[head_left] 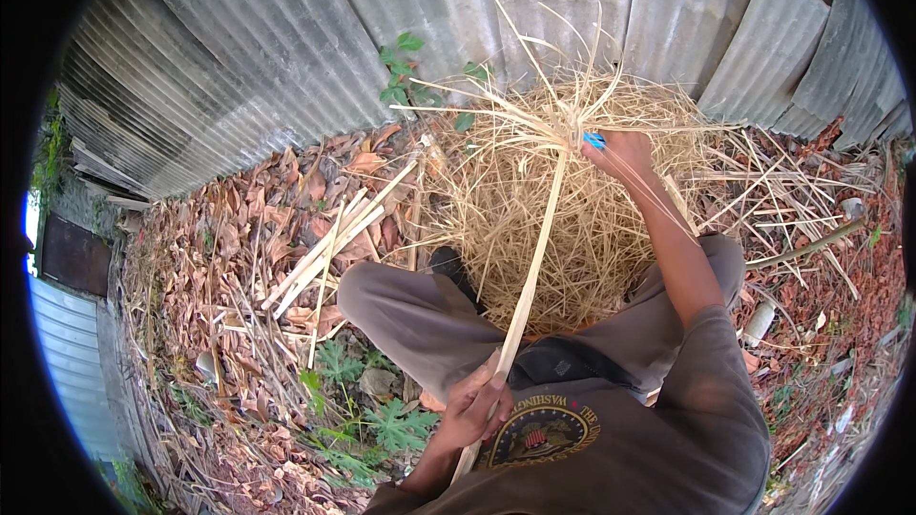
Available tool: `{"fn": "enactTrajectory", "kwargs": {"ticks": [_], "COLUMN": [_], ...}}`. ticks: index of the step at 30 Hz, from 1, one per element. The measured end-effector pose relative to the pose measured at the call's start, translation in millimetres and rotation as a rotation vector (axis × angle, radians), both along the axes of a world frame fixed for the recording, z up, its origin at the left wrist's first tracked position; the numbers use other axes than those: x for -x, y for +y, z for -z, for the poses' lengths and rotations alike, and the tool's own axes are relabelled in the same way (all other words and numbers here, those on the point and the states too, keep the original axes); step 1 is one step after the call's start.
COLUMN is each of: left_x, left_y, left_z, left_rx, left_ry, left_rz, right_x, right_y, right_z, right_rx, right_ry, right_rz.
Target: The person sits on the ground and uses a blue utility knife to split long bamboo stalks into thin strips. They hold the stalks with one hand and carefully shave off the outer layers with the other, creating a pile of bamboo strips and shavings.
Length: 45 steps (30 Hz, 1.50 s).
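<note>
A long pale strip of split bamboo or cane runs from my lap up and away over my crossed legs. My left hand is closed around its near part, in front of my shirt. At the far end the strip fans out into several thin splints. There my right hand, arm stretched out, is closed on a small bright blue tool. Only its blue part shows, against the base of the fan; any blade is hidden. Thin fibres trail back from beside the right hand along the forearm.
A heap of straw-like shavings lies between my legs and beyond. Pale split strips rest on dry leaves at left; more thin sticks are scattered at right. A corrugated metal fence stands close behind. Green plants grow near my left knee.
</note>
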<state>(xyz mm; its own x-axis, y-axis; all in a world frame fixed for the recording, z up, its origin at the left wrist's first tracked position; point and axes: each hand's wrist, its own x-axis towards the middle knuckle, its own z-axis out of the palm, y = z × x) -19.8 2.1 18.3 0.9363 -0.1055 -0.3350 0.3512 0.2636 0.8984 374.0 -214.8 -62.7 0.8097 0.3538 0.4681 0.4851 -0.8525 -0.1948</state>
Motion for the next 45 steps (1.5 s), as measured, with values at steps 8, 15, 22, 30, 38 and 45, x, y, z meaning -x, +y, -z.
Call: {"fn": "enactTrajectory", "kwargs": {"ticks": [8, 15, 22, 30, 38, 45], "left_x": [-6.4, -30.4, -114.9, -203.4, -232.3, -219.0], "left_y": [9.3, 9.9, 41.7, 5.9, -17.8, -24.9], "left_z": [6.1, 32.2, 13.8, 10.2, 0.9, -0.4], "left_rx": [0.027, -0.090, -0.342, -0.368, -0.130, -0.131], "left_ry": [0.041, -0.105, -0.374, -0.790, -0.739, -0.632], "left_rz": [-0.038, -0.003, -0.027, -0.506, -0.509, -0.447], "right_x": [15.4, 63.9, 81.3, 101.8, 108.3, 107.5], "right_y": [22.7, 34.9, 42.2, 54.2, 41.2, 25.5], "right_z": [-17.8, -29.6, -56.0, -48.2, -78.2, -90.2], "right_rx": [-0.602, -1.374, -1.341, -0.833, -0.744, -0.319], "right_ry": [1.060, 1.474, 1.390, 0.859, 0.572, 0.512], "right_rz": [-0.083, -0.123, -0.239, -0.471, -0.385, -0.434]}}
